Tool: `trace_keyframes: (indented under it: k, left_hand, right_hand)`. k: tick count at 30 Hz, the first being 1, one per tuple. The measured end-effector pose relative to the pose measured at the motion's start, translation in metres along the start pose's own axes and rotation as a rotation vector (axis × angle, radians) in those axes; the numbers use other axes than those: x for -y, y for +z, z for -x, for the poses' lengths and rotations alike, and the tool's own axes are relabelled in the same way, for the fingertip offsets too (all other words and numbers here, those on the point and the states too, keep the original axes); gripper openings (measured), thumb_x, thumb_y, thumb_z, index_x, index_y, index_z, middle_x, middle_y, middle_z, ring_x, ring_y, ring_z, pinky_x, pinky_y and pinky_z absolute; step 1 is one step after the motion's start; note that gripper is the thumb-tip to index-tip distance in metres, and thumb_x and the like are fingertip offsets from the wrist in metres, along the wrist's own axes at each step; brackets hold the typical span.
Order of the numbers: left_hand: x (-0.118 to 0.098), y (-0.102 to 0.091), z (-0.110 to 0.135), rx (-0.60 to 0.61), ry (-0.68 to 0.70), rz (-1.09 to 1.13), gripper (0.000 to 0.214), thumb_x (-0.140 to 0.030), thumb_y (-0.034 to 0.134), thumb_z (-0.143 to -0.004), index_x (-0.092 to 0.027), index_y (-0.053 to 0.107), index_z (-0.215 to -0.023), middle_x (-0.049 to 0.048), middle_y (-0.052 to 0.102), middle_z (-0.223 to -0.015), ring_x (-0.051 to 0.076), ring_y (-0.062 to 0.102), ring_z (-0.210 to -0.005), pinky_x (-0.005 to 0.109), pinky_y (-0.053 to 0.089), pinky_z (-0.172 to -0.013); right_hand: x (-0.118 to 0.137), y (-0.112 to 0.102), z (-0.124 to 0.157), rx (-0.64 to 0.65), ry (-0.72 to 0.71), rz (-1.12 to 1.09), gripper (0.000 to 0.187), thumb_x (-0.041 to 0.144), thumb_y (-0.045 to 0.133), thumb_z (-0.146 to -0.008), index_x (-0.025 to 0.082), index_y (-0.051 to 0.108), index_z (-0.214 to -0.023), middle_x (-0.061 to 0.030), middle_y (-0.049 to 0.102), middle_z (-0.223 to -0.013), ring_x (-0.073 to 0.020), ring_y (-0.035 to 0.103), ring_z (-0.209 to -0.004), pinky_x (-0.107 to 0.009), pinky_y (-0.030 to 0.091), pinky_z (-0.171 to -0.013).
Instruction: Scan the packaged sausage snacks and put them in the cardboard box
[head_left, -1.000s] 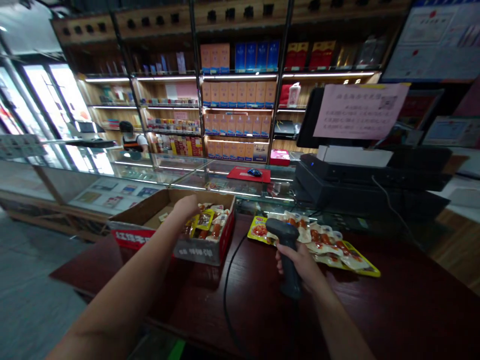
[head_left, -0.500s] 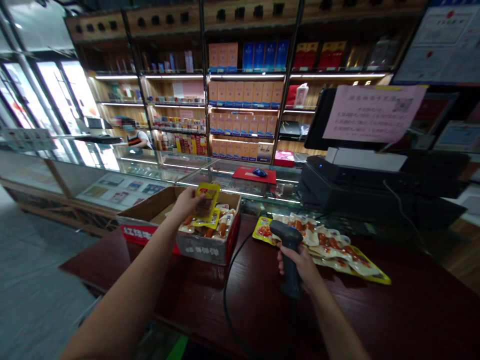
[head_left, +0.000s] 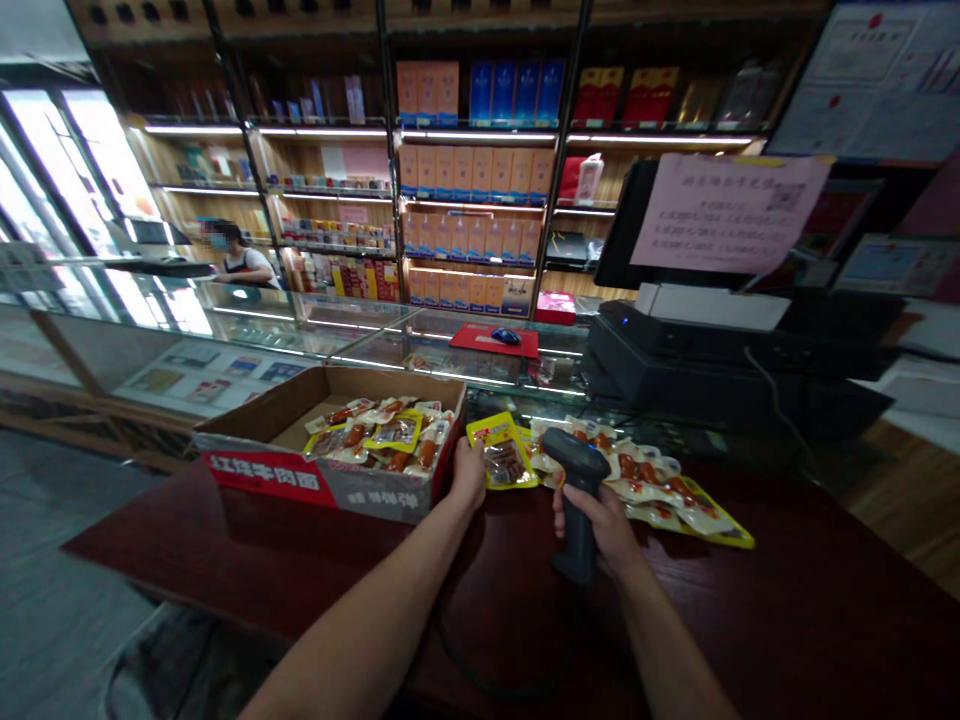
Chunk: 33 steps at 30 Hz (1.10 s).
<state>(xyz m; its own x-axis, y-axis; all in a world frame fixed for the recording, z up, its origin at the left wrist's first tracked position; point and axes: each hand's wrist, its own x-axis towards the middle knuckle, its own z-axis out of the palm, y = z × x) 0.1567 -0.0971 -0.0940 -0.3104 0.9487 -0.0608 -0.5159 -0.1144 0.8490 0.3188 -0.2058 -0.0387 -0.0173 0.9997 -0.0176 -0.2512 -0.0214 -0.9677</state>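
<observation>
My left hand (head_left: 469,474) pinches the left edge of a yellow snack packet (head_left: 504,455) with a clear window showing brown pieces. That packet is held up just left of the scanner. My right hand (head_left: 604,525) is wrapped around the handle of a dark barcode scanner (head_left: 576,465), its head pointing left toward the packet. Behind and right of the scanner lies a pile of sausage packets (head_left: 660,480) on the dark red table. To the left stands an open cardboard box (head_left: 262,484) with several more sausage packets and a yellow packet (head_left: 396,431) inside.
A glass counter (head_left: 360,345) runs behind the table, carrying a red mat (head_left: 469,338) and a mouse (head_left: 506,336). At the right stand a monitor with a pink paper (head_left: 724,212) and a black machine (head_left: 720,350). A person (head_left: 244,262) is behind the counter.
My left hand has carried the yellow packet from above the box rightward to the front of the scanner. My right hand keeps its hold on the scanner. The view has shifted slightly.
</observation>
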Motion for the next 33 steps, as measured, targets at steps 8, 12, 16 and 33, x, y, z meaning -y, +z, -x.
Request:
trace_keyframes:
  k: [8,12,16,33]
  left_hand:
    - [0.0,-0.007,-0.003,0.082,-0.035,0.237,0.021,-0.029,0.061,-0.073,-0.015,0.055,-0.087,0.0068,0.068,-0.081,0.02,0.066,-0.076,0.036,0.05,-0.075]
    - [0.0,-0.005,-0.003,0.08,-0.045,0.238,0.018,-0.028,0.06,-0.075,-0.015,0.055,-0.086,0.0062,0.068,-0.081,0.02,0.066,-0.078,0.036,0.05,-0.076]
    - [0.0,-0.005,-0.003,0.068,-0.052,0.252,0.015,-0.025,0.057,-0.077,-0.015,0.054,-0.086,0.0051,0.067,-0.078,0.02,0.066,-0.079,0.035,0.05,-0.077]
    - [0.003,-0.005,-0.005,0.062,-0.042,0.19,0.027,-0.036,0.06,-0.072,-0.017,0.052,-0.089,0.0066,0.066,-0.084,0.02,0.065,-0.078,0.036,0.05,-0.073]
  right_hand:
    - [-0.015,-0.001,-0.001,0.212,0.191,0.326,0.031,0.04,0.064,-0.065,0.016,0.053,-0.081,0.0033,0.058,-0.054,-0.0135,0.056,-0.042,-0.026,0.045,-0.04]
    - [-0.018,0.0,0.0,0.221,0.211,0.396,0.028,0.04,0.062,-0.066,0.017,0.051,-0.078,0.0032,0.058,-0.054,-0.0131,0.056,-0.041,-0.025,0.045,-0.04]
    - [-0.017,0.001,0.0,0.199,0.227,0.405,0.027,0.04,0.061,-0.066,0.017,0.05,-0.074,0.0033,0.057,-0.053,-0.0129,0.056,-0.04,-0.024,0.044,-0.039]
    - [-0.016,0.003,0.001,0.177,0.198,0.362,0.029,0.042,0.063,-0.066,0.016,0.052,-0.074,0.0037,0.058,-0.051,-0.0124,0.055,-0.039,-0.024,0.044,-0.038]
